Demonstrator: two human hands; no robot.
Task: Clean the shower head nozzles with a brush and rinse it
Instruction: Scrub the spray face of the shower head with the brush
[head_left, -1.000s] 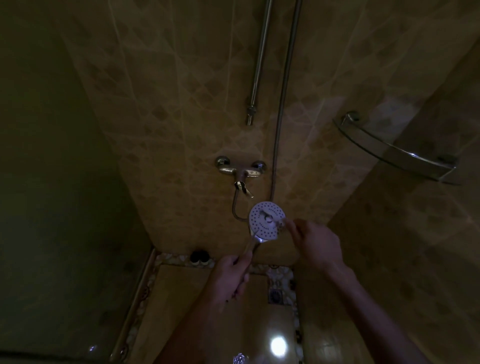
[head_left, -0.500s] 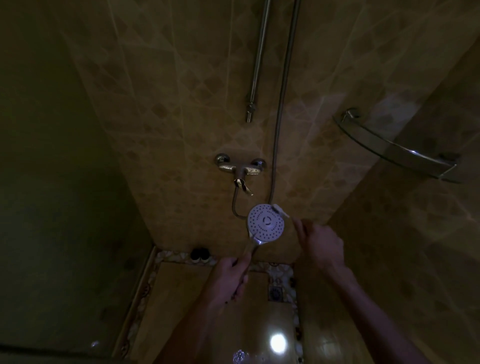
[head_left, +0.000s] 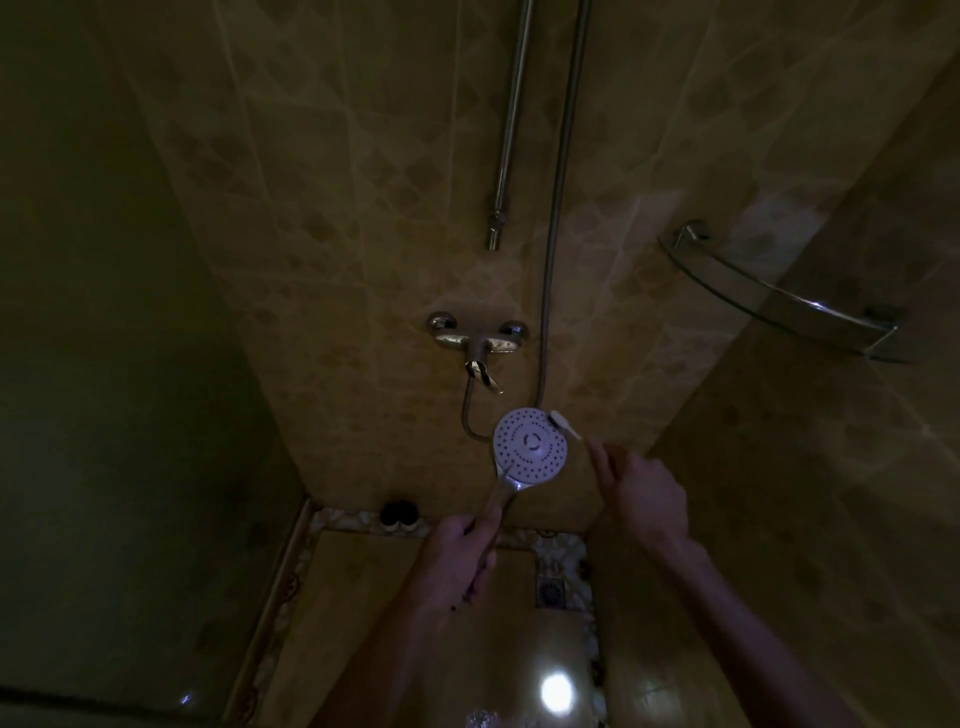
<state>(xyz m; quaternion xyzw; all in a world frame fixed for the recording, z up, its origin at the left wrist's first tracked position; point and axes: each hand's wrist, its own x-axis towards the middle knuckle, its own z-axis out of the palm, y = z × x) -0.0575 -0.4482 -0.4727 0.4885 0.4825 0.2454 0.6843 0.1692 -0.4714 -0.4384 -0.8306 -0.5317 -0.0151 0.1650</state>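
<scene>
The round white shower head faces me in the dim stall, its nozzle face upward. My left hand grips its chrome handle from below. In my right hand, to the right of the head, I hold a small white brush by its handle. The bristle end rests at the upper right rim of the nozzle face. A metal hose runs from the head's side up the wall.
A chrome mixer tap sits on the tiled wall just above the head. A vertical rail hangs above it. A glass corner shelf is mounted at the right. A floor drain lies below my hands.
The brush has slid from the centre of the nozzle face out to its upper right rim. My right hand drew back to the right. The left hand kept its hold.
</scene>
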